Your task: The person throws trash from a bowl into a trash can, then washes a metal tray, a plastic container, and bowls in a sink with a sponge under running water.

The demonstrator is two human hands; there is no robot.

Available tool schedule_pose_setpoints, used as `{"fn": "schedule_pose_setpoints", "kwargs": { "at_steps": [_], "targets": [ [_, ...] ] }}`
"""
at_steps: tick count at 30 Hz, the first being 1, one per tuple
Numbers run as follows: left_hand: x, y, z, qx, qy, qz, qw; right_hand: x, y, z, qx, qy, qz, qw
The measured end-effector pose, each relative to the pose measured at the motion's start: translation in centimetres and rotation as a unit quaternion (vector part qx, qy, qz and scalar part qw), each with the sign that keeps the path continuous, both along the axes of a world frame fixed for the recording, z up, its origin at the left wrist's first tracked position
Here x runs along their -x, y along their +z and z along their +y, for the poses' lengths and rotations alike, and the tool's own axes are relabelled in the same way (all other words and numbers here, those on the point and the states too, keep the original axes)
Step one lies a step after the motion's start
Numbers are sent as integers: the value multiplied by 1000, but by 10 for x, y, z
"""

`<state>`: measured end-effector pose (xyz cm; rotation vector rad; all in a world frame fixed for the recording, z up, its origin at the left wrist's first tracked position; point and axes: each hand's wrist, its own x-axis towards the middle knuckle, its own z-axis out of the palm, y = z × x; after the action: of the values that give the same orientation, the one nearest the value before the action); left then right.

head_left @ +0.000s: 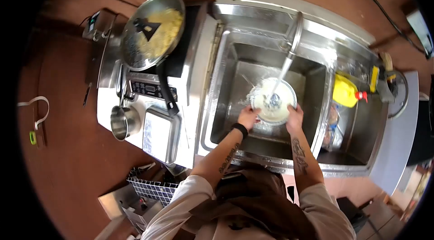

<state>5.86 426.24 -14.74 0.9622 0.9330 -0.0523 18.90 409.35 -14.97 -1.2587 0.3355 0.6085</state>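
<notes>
A round, pale bowl (pixel 285 97) is held in the left basin of the steel sink (pixel 289 142). Water from the faucet (pixel 296 36) runs into its middle and splashes out to the left. My left hand (pixel 249 118) grips the near left part of the rim. On the right side of the rim, my right hand (pixel 294 118) is closed round the edge. The undersides of both hands are hidden, and the water blurs what lies inside the bowl.
Left of the sink, a lidded frying pan (pixel 156 36) with yellow food sits on a cooktop (pixel 151 89). A small steel pot (pixel 125 122) and a metal tray (pixel 168 136) stand nearer. A yellow bottle (pixel 345 90) and bagged items (pixel 333 127) are in the right basin.
</notes>
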Motion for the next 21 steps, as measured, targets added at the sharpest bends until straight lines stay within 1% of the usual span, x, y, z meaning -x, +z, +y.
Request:
{"fn": "schedule_pose_setpoints", "kwargs": {
  "at_steps": [1, 2, 3, 4, 5, 6, 7, 8, 9, 10, 11, 12, 13, 14, 15, 16, 18, 19, 20, 21],
  "targets": [
    [4, -10, -4, -98, -71, 6, 993, 5, -18, -16, 11, 1, 20, 1000],
    [9, -20, -8, -193, -141, 15, 971, 16, -2, -18, -1, -15, 59, 998],
    [13, 5, -9, -197, -124, -2, 973, 26, -22, -27, 19, 12, 49, 999],
    [16, 31, -8, -203, -109, -21, 973, 39, -27, -22, 51, 10, 42, 998],
    [22, 17, -9, -203, -31, -57, 977, 45, -30, -14, 55, 13, 14, 998],
    [26, -7, -2, -144, -27, -15, 989, 51, -35, -7, 61, 17, -11, 998],
    [27, -8, 9, -82, -21, 27, 996, 51, -34, 7, 156, -2, -29, 987],
    [30, -9, 15, -19, -14, 68, 997, 44, -30, 12, 128, 11, -34, 991],
    [25, -8, 7, 19, 52, 56, 997, 33, -23, 13, 100, 24, -39, 994],
    [20, 9, 6, -7, 29, 20, 999, 21, -16, 17, 69, 38, -44, 996],
    [12, 11, 13, -209, -177, 81, 958, 15, -10, 17, 53, 20, -49, 997],
    [7, 15, 6, -236, -188, 78, 950, 12, -3, 15, -18, -15, -19, 1000],
    [2, 17, -2, -283, -192, 84, 936, 12, 0, 9, -19, -23, -5, 1000],
    [-1, 11, -12, -345, -153, 38, 925, 14, 7, 0, -40, -20, 46, 998],
    [-1, 22, -19, -278, -123, 25, 952, 19, -4, -12, -93, 0, 49, 995],
    [2, 15, -25, -325, -111, -7, 939, 29, 5, -11, -68, -10, 73, 995],
    [18, 34, -19, -315, -76, -28, 946, 40, -11, -8, 17, 18, 54, 998],
    [23, 19, -13, -323, -91, 34, 941, 44, -14, -6, 60, 31, 33, 997],
    [30, -12, -8, -327, -109, 95, 934, 49, -16, -7, 105, 41, 12, 994],
    [34, -29, -9, -327, -131, 154, 923, 47, -2, 1, 52, 94, -8, 994]
  ]
}}
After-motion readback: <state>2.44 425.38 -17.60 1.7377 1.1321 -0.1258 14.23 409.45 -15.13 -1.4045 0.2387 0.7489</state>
